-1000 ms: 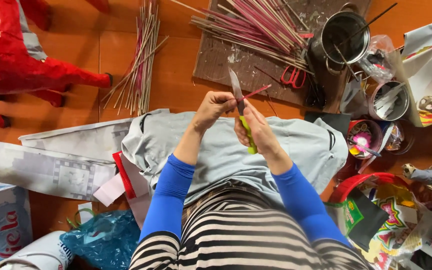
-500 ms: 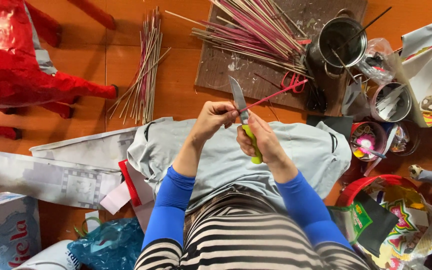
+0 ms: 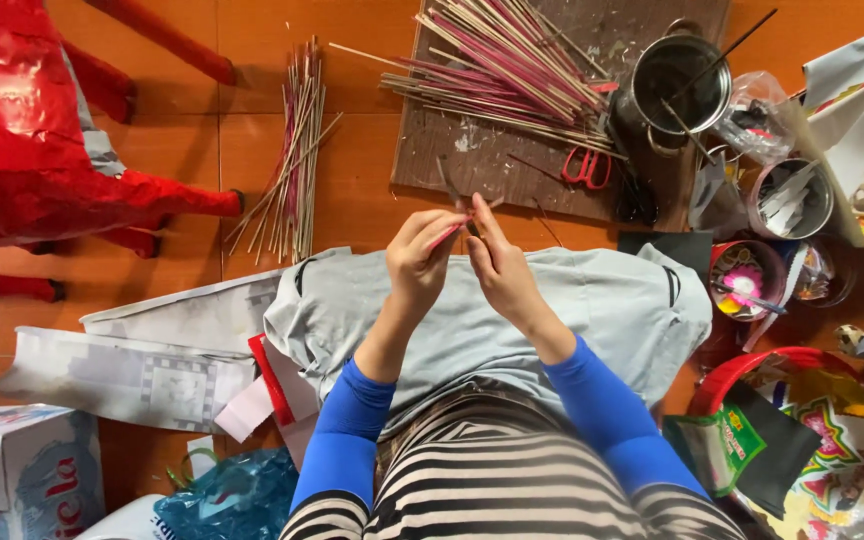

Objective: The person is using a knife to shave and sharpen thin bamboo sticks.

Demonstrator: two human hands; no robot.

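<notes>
My left hand point(image 3: 420, 262) pinches a thin pink stick point(image 3: 445, 235) at its end. My right hand point(image 3: 504, 272) is closed around a small knife; its grey blade point(image 3: 449, 186) sticks up to the left, just above the stick, and the handle is hidden in the fist. Both hands meet over a grey cloth point(image 3: 602, 310) spread across my lap. Blue sleeves cover both forearms.
A brown board point(image 3: 472, 150) ahead carries a heap of pink and tan sticks point(image 3: 512, 70), red scissors point(image 3: 584, 166) and a metal pot point(image 3: 677, 80). More sticks point(image 3: 292, 160) lie on the orange tiles. A red paper figure point(image 3: 22, 150) stands left; cups and a red basin point(image 3: 752, 365) crowd the right.
The hands have drawn together. The knife's yellow-green handle, visible before, is now hidden in my right hand, and the blade leans further left against the stick.
</notes>
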